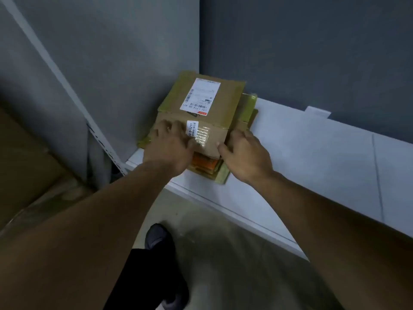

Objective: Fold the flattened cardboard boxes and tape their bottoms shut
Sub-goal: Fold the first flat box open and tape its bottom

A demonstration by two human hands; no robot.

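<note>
A stack of flattened cardboard boxes (248, 108) lies in the far left corner of a white shelf (312, 153). The top flattened box (225, 101) is brown and carries a white shipping label (200, 95) and a small barcode sticker. My left hand (169, 146) lies flat on the near left part of that top box, fingers spread over its front panel. My right hand (243, 153) grips the near right edge of the same box, thumb on top. Yellowish and orange box edges (207, 168) show beneath it.
Grey walls (312, 52) close the corner behind and left of the stack. A white upright post (67, 86) runs along the left wall. Brown cardboard (26, 171) stands at the far left. My dark shoe (158, 240) stands on the grey floor below the shelf edge.
</note>
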